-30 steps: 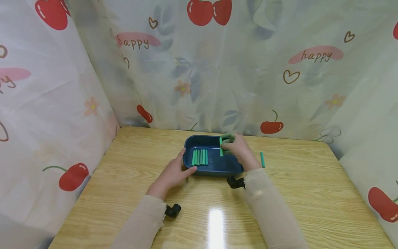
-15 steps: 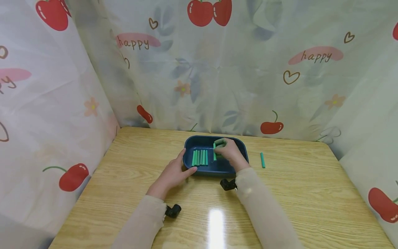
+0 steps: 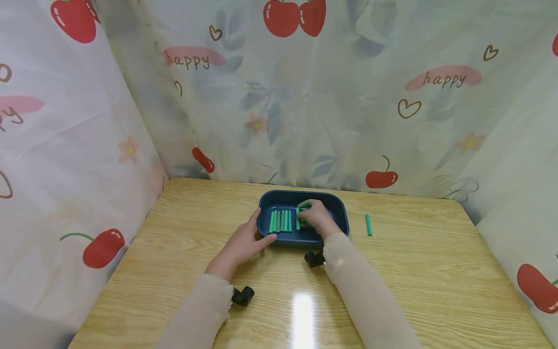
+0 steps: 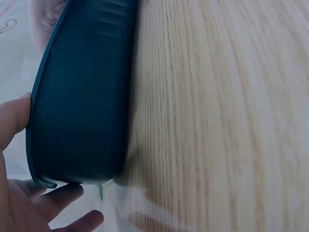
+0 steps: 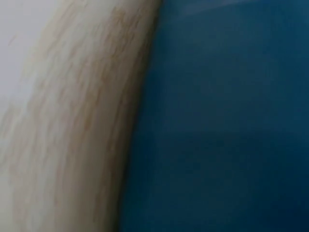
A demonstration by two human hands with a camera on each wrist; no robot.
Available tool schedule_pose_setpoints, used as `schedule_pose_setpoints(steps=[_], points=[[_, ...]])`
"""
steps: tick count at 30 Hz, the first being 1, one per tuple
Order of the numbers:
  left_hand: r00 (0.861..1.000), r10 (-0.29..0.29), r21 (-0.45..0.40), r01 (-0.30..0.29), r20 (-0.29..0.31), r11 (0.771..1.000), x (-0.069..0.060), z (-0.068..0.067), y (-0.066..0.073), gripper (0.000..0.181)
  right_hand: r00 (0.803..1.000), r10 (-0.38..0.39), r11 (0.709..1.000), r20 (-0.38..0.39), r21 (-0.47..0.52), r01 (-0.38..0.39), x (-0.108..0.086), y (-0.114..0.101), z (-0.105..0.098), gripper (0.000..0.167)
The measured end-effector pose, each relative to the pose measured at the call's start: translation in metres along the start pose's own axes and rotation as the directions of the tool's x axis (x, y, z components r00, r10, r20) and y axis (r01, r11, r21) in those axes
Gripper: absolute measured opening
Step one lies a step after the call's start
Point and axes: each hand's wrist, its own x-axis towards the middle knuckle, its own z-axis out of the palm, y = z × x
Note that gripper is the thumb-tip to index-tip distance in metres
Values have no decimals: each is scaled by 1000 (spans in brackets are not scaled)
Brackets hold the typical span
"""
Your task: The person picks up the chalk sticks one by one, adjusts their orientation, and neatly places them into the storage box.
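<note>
A dark blue rectangular box (image 3: 279,199) with rounded corners stands on the table. My left hand (image 3: 243,245) holds its left end, thumb at the front rim and fingers around the outside; the left wrist view shows the fingers at the box's corner (image 4: 79,106). Inside, several green sticks (image 3: 281,221) lie side by side toward the left. My right hand (image 3: 317,218) reaches into the box and pinches another green stick (image 3: 298,220) just right of that row, parallel to it. Only the box's blue wall (image 5: 217,121) and the table appear in the right wrist view.
One more green stick (image 3: 368,225) lies on the wooden table (image 3: 436,261), right of the box. Behind, a printed cloth (image 3: 305,131) with cherries hangs at the table's back edge and continues along both sides.
My right hand has moved left and down into the box with its green stick, toward the row of sticks. The left hand and the box have kept their place.
</note>
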Motion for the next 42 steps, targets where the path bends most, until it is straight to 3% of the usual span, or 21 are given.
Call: schedule_pose_setpoints(steps=[10, 21, 42], points=[[1000, 10, 3, -10, 3, 1000, 0, 0, 0, 97, 999, 45, 999, 4, -22, -45, 5, 2, 6, 39], [1000, 16, 4, -16, -1, 1000, -1, 0, 0, 96, 999, 44, 998, 8, 35, -44, 6, 3, 7, 35], [1000, 13, -1, -13, -4, 1000, -1, 0, 0, 97, 998, -35, 997, 57, -67, 39, -30, -20, -20, 34]])
